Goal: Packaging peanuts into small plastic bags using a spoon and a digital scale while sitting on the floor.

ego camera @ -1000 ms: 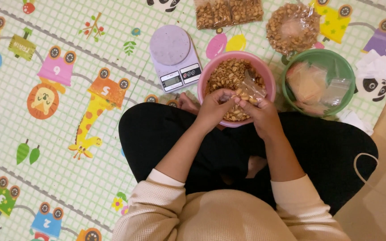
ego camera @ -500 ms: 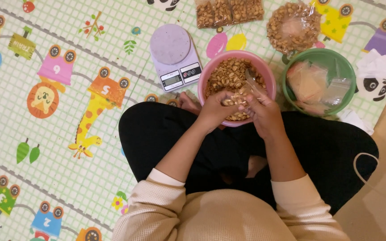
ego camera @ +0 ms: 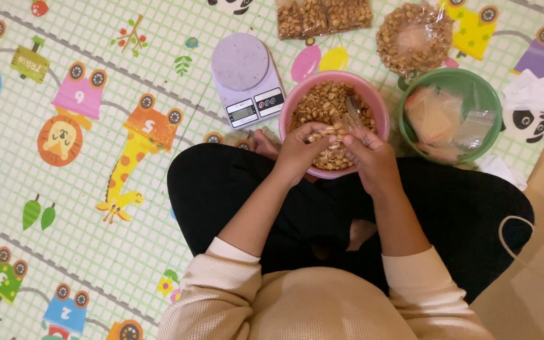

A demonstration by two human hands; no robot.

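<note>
Over the near rim of the pink bowl (ego camera: 297, 104), both hands met above a heap of brown peanuts (ego camera: 325, 104) that filled the bowl almost to the top. Cupped and half closed, the left hand (ego camera: 302, 151) held a small scoop of those peanuts against its fingers. Beside it, nearly touching, the right hand (ego camera: 373, 160) pinched a small clear plastic bag (ego camera: 352, 113) between thumb and fingers, the bag's mouth standing up over the nuts. How much already lay inside the bag could not be told. The bowl sat on the play mat (ego camera: 96, 208) just in front of the person's crossed legs in black trousers (ego camera: 221, 189), its near edge over a knee.

Just left of the bowl, touching or almost so, lay a pale lilac kitchen scale (ego camera: 247, 79) with a round platform and a small display. To the bowl's right stood a green bowl (ego camera: 410, 101) holding a loose pile of clear bags. Beyond that one lay a large clear sack of peanuts (ego camera: 413, 38), and further left, at the top edge, several small filled packets (ego camera: 322, 16) sat side by side. White crumpled plastic (ego camera: 536, 94) rested at the far right. Cream sleeves (ego camera: 234, 277) covered both forearms up to mid-arm.
</note>
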